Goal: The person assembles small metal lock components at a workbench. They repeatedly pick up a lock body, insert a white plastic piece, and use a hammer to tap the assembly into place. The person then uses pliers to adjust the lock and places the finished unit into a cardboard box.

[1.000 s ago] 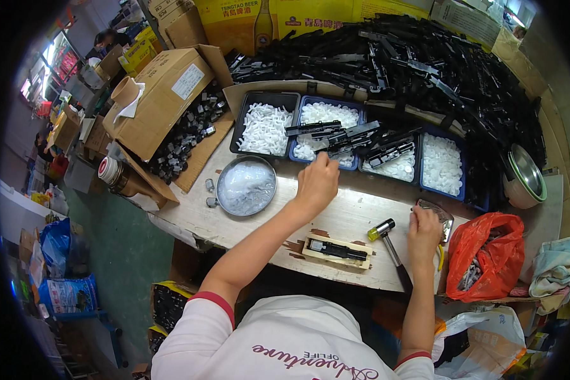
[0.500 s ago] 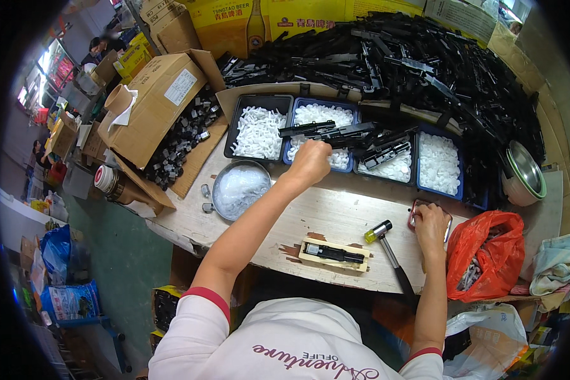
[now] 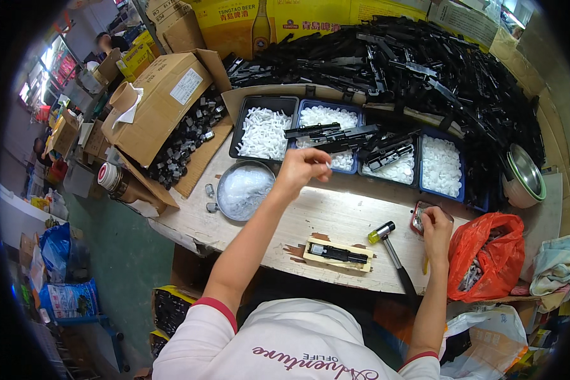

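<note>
Only partly visible behind the right hand (image 3: 436, 227): red container (image 3: 417, 217).

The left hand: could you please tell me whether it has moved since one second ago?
Yes, the left hand has shifted leftward, closer to the round metal dish.

- The bare left forearm (image 3: 248, 248) is stretched forward, angled rightward.
- The bare-handed left grip (image 3: 305, 170) is raised, its fingers (image 3: 318, 156) pinched against the thumb.
- The bare right forearm (image 3: 432, 301) is held nearly straight ahead.
- The bare-handed right grip (image 3: 437, 225) is curled downward.
</note>
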`<state>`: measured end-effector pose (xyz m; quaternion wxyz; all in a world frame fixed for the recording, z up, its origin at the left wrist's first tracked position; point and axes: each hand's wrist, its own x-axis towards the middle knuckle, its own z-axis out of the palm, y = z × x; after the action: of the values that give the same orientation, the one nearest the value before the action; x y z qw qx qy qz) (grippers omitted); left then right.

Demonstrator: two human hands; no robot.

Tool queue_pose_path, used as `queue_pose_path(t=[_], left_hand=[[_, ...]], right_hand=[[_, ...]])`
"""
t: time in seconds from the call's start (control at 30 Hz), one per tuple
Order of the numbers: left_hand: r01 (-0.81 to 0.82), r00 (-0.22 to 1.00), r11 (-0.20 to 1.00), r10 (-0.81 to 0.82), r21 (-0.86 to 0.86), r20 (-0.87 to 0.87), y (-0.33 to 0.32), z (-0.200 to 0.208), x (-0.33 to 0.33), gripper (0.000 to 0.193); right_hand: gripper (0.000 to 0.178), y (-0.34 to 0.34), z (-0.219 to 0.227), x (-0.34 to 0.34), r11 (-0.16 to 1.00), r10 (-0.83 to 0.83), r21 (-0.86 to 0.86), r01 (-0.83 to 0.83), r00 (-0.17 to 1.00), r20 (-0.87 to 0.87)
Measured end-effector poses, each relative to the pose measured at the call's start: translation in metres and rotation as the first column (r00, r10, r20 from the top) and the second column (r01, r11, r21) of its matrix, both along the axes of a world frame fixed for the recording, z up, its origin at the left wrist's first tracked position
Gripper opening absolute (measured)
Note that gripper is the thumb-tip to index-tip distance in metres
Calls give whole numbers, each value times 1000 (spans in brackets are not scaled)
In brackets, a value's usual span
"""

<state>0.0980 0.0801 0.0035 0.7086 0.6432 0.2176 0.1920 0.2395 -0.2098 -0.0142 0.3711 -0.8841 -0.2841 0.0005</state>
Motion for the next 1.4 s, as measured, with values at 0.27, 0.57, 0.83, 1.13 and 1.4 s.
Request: queue_pose_path(t=[0.27, 0.57, 0.83, 1.13, 1.4], left_hand=[[137, 991, 858, -113, -496, 78, -82, -14, -62, 15], [229, 973, 877, -194, -422, 125, -90, -11, -79, 14], [224, 974, 903, -194, -367, 117, -92, -8, -80, 15], [121, 987, 900, -67, -419, 143, -98, -14, -88, 18], [95, 984, 861, -4, -500, 179, -106, -21, -94, 19]], right_hand=[[8, 49, 23, -86, 827, 475, 543, -149, 701, -532], [13, 68, 21, -99, 815, 558, 473, -335, 673, -485], [12, 72, 26, -100, 806, 572, 339, -484, 784, -240], [4, 74, 25, -111, 818, 519, 311, -484, 854, -35], [8, 77, 10, -125, 784, 506, 379, -492, 860, 69]])
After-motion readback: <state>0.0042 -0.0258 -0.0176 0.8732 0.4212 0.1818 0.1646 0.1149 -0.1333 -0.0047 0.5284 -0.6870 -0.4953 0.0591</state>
